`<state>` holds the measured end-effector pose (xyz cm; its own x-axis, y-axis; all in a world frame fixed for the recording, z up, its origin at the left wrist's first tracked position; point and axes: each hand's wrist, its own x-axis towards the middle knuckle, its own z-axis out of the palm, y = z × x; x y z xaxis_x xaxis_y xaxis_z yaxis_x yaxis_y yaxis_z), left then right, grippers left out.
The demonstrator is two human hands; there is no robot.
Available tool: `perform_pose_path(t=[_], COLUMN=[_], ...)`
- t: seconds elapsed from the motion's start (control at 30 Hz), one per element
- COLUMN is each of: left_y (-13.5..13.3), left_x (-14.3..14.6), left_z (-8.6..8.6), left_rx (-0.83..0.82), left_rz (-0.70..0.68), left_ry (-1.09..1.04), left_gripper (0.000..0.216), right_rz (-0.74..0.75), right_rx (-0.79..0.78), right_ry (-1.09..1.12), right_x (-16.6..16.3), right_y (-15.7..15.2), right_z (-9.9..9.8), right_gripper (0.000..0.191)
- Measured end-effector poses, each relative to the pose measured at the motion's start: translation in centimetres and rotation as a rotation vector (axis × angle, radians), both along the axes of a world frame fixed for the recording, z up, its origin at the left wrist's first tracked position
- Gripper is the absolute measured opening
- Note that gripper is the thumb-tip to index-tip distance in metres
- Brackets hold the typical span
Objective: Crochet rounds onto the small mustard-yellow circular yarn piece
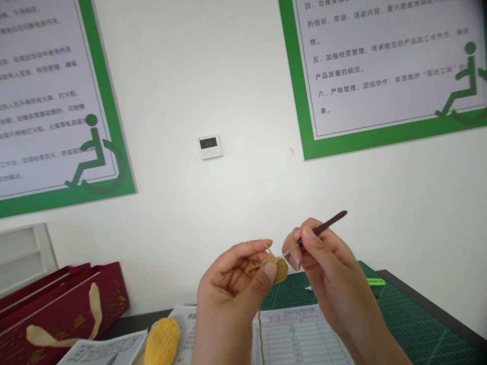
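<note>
i see my left hand (pixel 232 284) curled, thumb and forefinger pinched on a small mustard crochet piece (pixel 279 268), its strand looped over the forefinger. my right hand (pixel 323 258) is closed around a dark crochet hook (pixel 323 226), its metal tip touching the piece. the strand drops between my wrists (where it ends i can't make out). below left, a yellow yarn ball (pixel 162 342) lies on papers (pixel 292 337), cut off by the frame; red boxes (pixel 64 309) sit beside, contents hidden.

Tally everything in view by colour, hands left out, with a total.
Yellow: 2, crochet piece, yarn ball
Green: 3, cutting mat, two wall posters
Dark red: 2, crochet hook, gift boxes
White: 2, thermostat, printed sheets
Total: 9
</note>
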<state>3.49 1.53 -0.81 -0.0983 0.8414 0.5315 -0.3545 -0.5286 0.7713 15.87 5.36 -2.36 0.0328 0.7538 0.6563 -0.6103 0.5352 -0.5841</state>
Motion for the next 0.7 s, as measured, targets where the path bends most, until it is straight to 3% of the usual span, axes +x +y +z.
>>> perform_pose_path(t=[0.1, 0.2, 0.27, 0.33, 0.43, 0.5, 0.53, 0.6, 0.7], left_y=[-0.2, -0.3, -0.4, -0.4, -0.6, -0.7, -0.7, -0.6, -0.5], left_x=[0.7, 1.2, 1.4, 1.6, 1.8, 1.7, 1.6, 1.1, 0.2], left_z=[0.1, 0.1, 0.1, 0.1, 0.0, -0.1, -0.2, -0.1, 0.1], left_rx=[-0.012, -0.012, -0.006, 0.002, 0.013, -0.020, -0.059, -0.157, -0.245], left_rz=[0.007, 0.067, 0.118, 0.177, 0.165, 0.069, 0.004, -0.127, -0.262], left_ry=[-0.052, -0.105, -0.105, -0.103, -0.131, -0.157, -0.160, -0.145, -0.086], left_gripper=[0.017, 0.018, 0.021, 0.024, 0.028, 0.028, 0.028, 0.029, 0.030], right_rz=[0.224, 0.094, -0.153, -0.472, -1.010, -1.217, -1.243, -1.128, -0.719], right_rx=[-0.036, 0.083, 0.243, 0.512, 0.973, 1.040, 1.041, 1.042, 0.913], right_ry=[-0.016, -0.013, -0.045, -0.138, -0.279, -0.268, -0.248, -0.199, -0.057], right_x=[-0.5, -0.7, -0.5, 0.0, 0.9, 1.2, 1.2, 1.1, 0.3], right_y=[0.4, 0.8, 1.0, 1.3, 1.6, 1.9, 2.0, 2.3, 2.4], right_z=[0.0, -0.4, -0.6, -0.7, -1.2, -1.6, -1.8, -2.0, -1.9], right_gripper=[0.035, 0.028, 0.015, 0.008, 0.025, 0.026, 0.026, 0.023, 0.017])
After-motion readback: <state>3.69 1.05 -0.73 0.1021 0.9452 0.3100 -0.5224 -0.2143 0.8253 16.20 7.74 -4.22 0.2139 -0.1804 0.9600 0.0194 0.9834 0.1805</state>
